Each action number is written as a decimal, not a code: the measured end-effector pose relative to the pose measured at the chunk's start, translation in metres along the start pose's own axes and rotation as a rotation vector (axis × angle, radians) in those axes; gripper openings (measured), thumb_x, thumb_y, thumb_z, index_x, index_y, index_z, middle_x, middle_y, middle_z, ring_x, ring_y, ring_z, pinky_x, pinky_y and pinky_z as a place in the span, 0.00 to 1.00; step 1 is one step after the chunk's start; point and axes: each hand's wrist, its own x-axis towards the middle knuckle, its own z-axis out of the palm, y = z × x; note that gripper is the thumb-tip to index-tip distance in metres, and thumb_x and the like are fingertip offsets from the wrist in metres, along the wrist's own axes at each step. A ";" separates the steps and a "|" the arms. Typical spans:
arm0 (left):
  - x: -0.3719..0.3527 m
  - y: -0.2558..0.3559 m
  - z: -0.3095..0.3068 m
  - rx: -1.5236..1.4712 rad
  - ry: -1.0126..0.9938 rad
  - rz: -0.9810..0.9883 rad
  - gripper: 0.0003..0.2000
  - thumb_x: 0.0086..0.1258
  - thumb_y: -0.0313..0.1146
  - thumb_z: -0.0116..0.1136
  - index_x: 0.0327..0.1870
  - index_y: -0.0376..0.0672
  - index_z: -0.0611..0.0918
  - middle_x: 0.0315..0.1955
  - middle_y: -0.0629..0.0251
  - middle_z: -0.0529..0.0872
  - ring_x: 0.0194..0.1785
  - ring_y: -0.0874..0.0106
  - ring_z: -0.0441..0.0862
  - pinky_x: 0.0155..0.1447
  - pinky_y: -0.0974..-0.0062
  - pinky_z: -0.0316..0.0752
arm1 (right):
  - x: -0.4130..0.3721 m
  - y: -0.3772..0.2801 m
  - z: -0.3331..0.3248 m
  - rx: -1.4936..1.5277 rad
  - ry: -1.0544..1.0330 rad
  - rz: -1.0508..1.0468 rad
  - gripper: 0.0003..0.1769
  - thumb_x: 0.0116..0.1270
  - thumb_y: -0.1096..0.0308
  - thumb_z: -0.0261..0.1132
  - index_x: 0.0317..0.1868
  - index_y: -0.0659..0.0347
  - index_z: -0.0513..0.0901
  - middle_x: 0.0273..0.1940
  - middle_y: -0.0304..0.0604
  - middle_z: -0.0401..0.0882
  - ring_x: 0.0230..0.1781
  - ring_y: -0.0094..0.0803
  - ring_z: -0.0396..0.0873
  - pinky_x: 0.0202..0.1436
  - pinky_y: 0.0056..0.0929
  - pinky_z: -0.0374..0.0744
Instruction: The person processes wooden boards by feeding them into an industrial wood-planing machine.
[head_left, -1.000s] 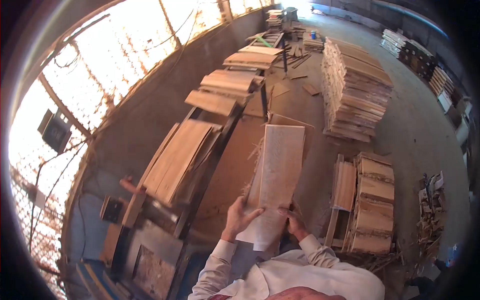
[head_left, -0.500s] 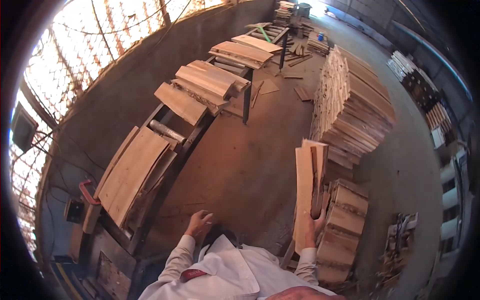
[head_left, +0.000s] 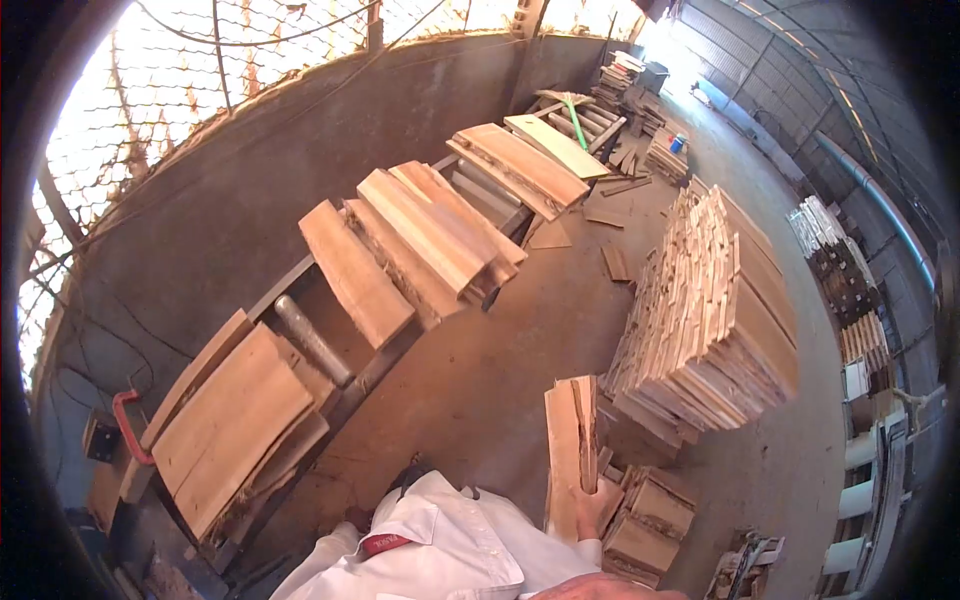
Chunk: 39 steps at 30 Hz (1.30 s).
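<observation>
While r. hand (head_left: 597, 503) grip pinches veneer sheet (head_left: 563, 450) at btm, sheet stands upright.

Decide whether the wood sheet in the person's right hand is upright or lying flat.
Upright. The wood sheet is held on end, its long side near vertical, gripped near its lower end by the right hand.

Head camera faces down; right hand (head_left: 597, 503) close below.

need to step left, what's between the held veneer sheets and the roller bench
Only bare dirt floor between the veneer sheets and the roller bench, per the head view.
</observation>
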 end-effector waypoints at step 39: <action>-0.055 0.396 0.217 -1.531 0.907 -1.032 0.26 0.71 0.55 0.59 0.48 0.36 0.91 0.50 0.44 0.90 0.57 0.47 0.87 0.64 0.54 0.79 | 0.622 -0.435 0.407 0.126 0.124 -1.425 0.35 0.74 0.40 0.65 0.63 0.64 0.82 0.64 0.63 0.80 0.65 0.59 0.77 0.66 0.52 0.77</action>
